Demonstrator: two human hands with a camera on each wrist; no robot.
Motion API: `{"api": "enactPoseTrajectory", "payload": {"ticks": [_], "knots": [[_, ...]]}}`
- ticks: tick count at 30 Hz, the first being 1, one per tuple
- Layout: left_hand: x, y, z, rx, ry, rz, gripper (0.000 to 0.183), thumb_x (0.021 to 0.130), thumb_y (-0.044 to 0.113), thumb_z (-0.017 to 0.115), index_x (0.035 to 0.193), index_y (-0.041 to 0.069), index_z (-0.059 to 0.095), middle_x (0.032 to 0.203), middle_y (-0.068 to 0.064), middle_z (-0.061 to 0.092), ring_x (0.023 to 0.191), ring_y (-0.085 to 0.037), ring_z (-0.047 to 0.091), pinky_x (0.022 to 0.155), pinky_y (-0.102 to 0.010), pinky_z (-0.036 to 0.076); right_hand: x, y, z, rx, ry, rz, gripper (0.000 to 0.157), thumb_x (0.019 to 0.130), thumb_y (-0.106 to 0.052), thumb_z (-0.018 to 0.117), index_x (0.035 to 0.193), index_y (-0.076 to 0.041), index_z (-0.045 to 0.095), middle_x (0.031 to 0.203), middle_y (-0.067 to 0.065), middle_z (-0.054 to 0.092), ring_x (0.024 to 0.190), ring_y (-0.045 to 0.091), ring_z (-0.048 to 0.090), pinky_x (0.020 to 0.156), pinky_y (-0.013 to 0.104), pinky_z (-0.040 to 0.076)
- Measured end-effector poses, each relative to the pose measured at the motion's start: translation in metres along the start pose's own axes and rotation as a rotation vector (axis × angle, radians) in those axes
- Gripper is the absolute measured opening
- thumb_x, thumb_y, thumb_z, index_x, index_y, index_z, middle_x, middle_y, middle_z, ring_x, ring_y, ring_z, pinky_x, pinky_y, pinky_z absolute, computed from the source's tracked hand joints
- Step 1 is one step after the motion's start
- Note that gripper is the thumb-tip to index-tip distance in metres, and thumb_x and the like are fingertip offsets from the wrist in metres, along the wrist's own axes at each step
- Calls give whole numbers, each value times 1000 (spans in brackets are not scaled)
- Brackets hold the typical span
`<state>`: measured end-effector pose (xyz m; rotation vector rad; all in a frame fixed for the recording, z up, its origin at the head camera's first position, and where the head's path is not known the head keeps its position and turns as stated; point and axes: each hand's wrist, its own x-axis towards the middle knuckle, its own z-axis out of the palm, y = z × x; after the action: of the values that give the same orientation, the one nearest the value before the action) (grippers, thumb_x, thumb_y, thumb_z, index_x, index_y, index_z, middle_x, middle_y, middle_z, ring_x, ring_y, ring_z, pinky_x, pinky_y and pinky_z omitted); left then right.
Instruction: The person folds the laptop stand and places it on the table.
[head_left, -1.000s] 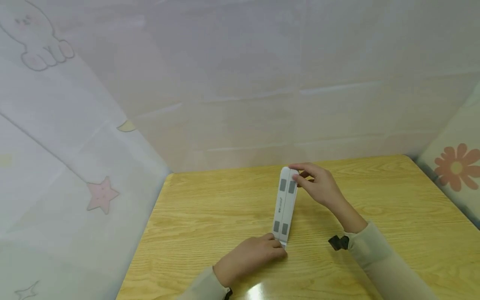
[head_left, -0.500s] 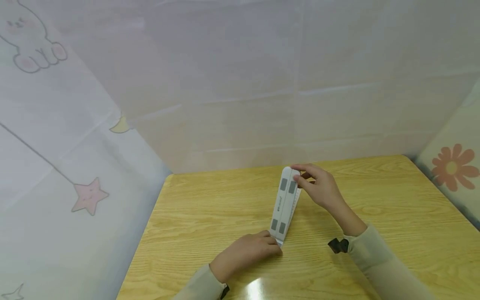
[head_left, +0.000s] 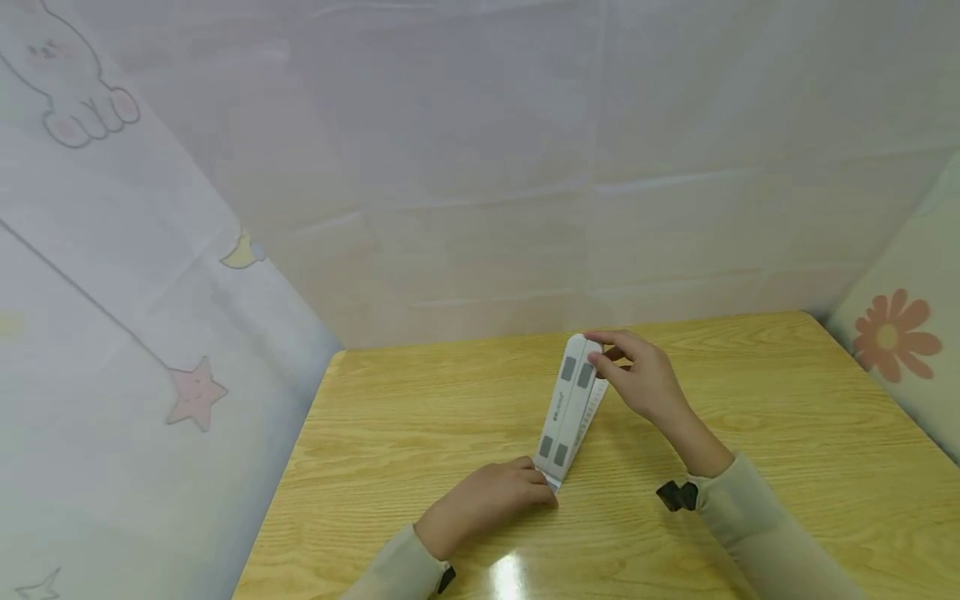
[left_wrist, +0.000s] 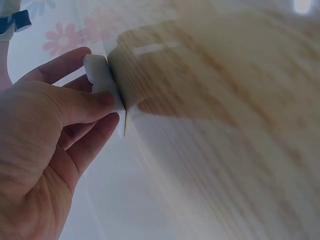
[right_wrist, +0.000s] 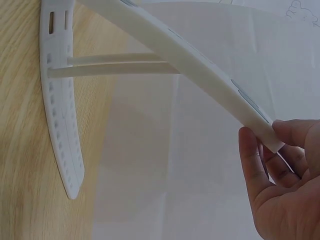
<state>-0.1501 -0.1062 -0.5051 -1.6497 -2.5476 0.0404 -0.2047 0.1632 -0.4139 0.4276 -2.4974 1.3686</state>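
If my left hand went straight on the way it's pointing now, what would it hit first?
The white stand, whose lower end your left hand is pinching. Past it, the line seems to cross the table, though depth is unclear.

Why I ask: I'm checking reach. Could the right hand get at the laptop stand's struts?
Probably yes, if it lets go: the right hand pinches the laptop stand by its raised end; nothing visible blocks the struts.
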Motion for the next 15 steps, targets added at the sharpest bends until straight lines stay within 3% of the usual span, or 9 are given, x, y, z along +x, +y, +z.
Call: {"api": "enactPoseTrajectory", "payload": {"ticks": [5,11,15], "knots": [[0,1,0,15,7,-14,25,94,18,66,114,33,71,116,22,68,107,0,56,90,-9,44,1,3,-1,24,-27,-2,35,100,-24,66,135,-18,65,119,7,67,85,20,71,69,30,59],[2,7,0,125,13,-12,22,94,20,65,112,32,70,112,22,68,104,-1,55,85,-8,43,5,19,-5,168,-119,-4,39,108,-30,51,143,-14,58,123,12,64,95,25,69,81,36,61],[3,13,-1,163,54,-17,17,92,21,69,106,30,71,106,19,68,102,-2,57,82,-10,46,11,36,-9,140,-143,-15,41,110,-30,45,145,-11,54,129,15,64,105,30,66,88,43,58]]}}
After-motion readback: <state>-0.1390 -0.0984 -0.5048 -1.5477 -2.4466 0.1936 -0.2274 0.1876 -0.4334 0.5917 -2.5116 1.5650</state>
